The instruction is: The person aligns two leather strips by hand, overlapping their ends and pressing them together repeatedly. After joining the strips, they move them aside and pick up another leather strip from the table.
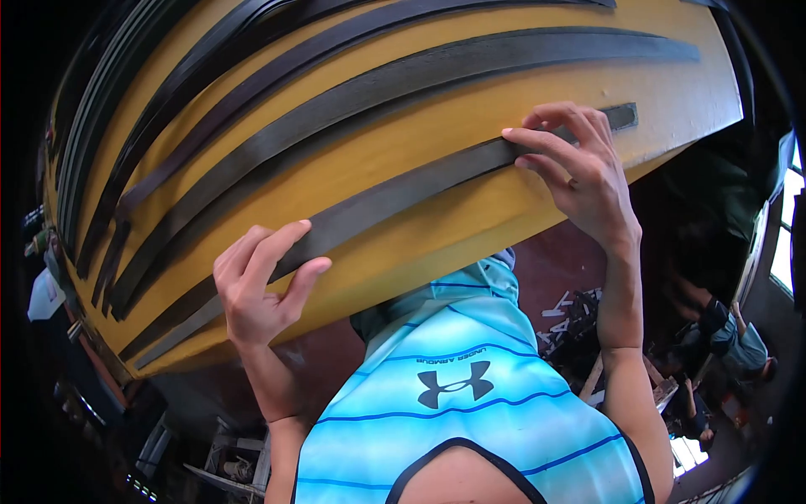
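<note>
A long, flat dark grey strip lies along the near side of a yellow table. My left hand grips it left of its middle, forefinger at the far edge and thumb at the near edge. Toward the strip's right end, my right hand has its thumb and fingers closed about the edges in the same way. The right tip of the strip shows beyond my right hand. Just past it on the tabletop runs a wider dark strip, curved in this view.
Several more dark strips lie farther back and to the left, some stacked. White scraps are on the reddish floor below the table. A wooden frame stands at the lower left. Another person is at the far right, near a window.
</note>
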Motion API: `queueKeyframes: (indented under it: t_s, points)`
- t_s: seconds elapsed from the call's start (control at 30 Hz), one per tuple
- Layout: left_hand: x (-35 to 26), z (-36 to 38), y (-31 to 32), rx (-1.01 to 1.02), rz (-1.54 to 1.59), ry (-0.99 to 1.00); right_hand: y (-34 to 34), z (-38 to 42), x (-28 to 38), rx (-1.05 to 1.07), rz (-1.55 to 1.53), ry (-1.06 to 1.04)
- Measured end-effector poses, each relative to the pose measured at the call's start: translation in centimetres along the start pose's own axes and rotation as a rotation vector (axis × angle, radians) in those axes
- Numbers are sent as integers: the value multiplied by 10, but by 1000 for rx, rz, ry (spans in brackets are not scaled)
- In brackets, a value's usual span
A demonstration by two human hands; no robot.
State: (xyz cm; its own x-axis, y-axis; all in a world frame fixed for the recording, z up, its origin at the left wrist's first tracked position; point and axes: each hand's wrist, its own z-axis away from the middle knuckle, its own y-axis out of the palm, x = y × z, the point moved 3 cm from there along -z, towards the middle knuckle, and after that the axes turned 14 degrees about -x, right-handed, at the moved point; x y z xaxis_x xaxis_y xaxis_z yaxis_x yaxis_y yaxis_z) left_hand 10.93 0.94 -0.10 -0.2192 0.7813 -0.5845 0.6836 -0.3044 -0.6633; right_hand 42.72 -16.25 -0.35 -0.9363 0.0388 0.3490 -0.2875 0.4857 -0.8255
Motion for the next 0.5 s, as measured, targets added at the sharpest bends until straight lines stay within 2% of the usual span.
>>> queueKeyframes:
  t_s: [0.07,0.2,0.5]
  points:
    - [2,4,-2,-53,22,-18,2,1,6,50,-122,55]
    - [5,9,0,-47,42,-12,14,-2,20,8,-201,-11]
    - [7,9,-1,13,29,-13,20,-6,21,-3,-187,-45]
